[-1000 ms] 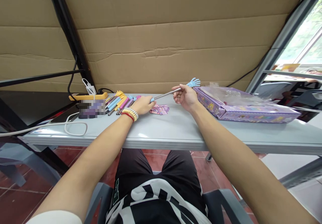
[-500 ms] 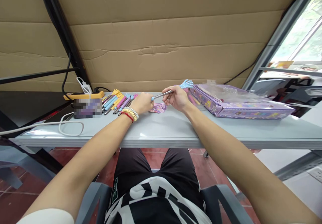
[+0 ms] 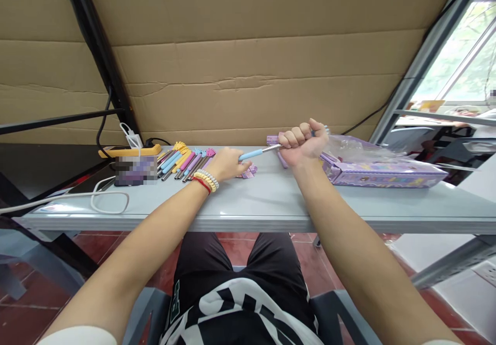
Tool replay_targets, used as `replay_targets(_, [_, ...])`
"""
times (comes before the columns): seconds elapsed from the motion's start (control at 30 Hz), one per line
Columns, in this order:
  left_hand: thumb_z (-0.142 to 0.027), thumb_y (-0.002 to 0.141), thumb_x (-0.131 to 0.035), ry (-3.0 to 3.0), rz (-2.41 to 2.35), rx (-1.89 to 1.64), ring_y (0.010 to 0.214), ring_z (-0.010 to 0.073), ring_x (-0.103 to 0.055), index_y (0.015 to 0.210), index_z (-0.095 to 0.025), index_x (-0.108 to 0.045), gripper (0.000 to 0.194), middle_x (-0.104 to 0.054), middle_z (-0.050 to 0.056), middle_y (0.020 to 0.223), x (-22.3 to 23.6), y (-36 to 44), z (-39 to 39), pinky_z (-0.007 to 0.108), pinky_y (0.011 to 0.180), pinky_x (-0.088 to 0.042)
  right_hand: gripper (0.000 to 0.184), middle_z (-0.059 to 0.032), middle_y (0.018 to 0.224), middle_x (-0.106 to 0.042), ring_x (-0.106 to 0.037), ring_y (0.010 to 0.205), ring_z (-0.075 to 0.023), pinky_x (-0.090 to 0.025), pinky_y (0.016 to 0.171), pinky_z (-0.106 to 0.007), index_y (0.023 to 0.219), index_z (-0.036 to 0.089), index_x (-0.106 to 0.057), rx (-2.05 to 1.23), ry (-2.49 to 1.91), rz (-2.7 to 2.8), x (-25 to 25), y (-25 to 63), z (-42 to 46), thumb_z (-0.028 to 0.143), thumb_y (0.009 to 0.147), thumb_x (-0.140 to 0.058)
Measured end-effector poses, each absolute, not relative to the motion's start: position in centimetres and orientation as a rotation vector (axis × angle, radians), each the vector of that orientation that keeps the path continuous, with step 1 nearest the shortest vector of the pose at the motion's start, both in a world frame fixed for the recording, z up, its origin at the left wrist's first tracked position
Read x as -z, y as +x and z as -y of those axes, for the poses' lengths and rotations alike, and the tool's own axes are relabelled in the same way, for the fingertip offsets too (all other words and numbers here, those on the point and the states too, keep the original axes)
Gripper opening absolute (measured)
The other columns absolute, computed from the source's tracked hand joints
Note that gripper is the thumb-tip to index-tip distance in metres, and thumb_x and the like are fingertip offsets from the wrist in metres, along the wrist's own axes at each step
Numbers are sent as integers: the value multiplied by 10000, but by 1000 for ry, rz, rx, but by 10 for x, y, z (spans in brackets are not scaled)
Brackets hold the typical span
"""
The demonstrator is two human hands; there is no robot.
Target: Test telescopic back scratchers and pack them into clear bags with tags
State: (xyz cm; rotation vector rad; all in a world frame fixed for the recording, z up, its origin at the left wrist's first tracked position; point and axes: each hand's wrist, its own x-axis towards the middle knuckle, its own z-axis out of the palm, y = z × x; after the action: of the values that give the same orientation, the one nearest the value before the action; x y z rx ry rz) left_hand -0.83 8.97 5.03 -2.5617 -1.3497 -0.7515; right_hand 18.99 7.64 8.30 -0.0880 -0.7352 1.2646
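Observation:
A telescopic back scratcher [image 3: 251, 155] with a blue grip and silver rod spans my two hands above the table. My left hand [image 3: 228, 164], wearing beaded bracelets and a red cord, is closed at the end of the blue grip. My right hand [image 3: 304, 143] is wrapped in a fist around the rod near the head, with a bit of the blue hand-shaped head showing past it. Left of my hands, several back scratchers [image 3: 182, 163] in yellow, blue, purple and pink lie side by side. Small purple printed pieces [image 3: 250, 172] sit beneath the grip.
An open purple printed box [image 3: 387, 174] with clear plastic [image 3: 356, 146] in it lies at the right. A blurred-out item [image 3: 135, 170], white cable [image 3: 110, 210] and yellow object [image 3: 151, 150] occupy the left. Cardboard [image 3: 248, 87] walls the back of the table [image 3: 263, 205].
My right hand has moved right along the back scratcher and closed into a fist near its head. The blue grip, mostly hidden in my left hand before, now shows between my hands.

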Motion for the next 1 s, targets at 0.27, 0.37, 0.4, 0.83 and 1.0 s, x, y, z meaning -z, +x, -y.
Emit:
replay_targets(0.27, [-247, 811, -467, -2421, 1506, 714, 602, 198, -578, 732, -164, -688, 249, -656, 89, 653, -53, 15, -31, 298, 571, -343, 536, 86, 435, -6, -44, 346, -59, -166, 326, -217, 518, 199, -82, -1228, 31, 683, -67, 152, -34, 362, 851, -468])
replay_targets(0.37, [-239, 809, -481, -2441, 1514, 699, 594, 188, -561, 705, -169, -661, 220, -638, 73, 641, -47, 7, -19, 293, 565, -327, 495, 82, 418, -40, -74, 337, -64, -193, 327, -219, 505, 199, -103, -1282, 22, 614, -53, 145, -27, 300, 833, -459])
replay_targets(0.4, [-270, 815, -498, -2472, 1504, 706, 581, 180, -546, 693, -170, -647, 217, -625, 62, 626, -46, 3, -16, 289, 558, -319, 479, 81, 411, -71, -104, 335, -66, -215, 332, -219, 502, 199, -122, -1314, 10, 598, -50, 146, -26, 295, 825, -463])
replay_targets(0.83, [-491, 862, -466, -2692, 1784, 1822, 506, 103, -355, 506, -183, -459, 472, -411, -23, 494, 2, -23, 51, 253, 488, -294, 497, 100, 414, -77, -12, 347, -55, -123, 314, -218, 520, 204, -204, -1210, 67, 601, -9, 151, 28, 442, 832, -509])
replay_targets(1.0, [-510, 814, -509, -2507, 1982, 1935, 447, 103, -234, 440, -198, -339, 515, -244, -27, 429, -4, -16, 75, 282, 429, -222, 485, 97, 424, -35, 25, 350, -50, -101, 325, -229, 505, 199, -221, -1143, 61, 657, -12, 136, 56, 395, 820, -533])
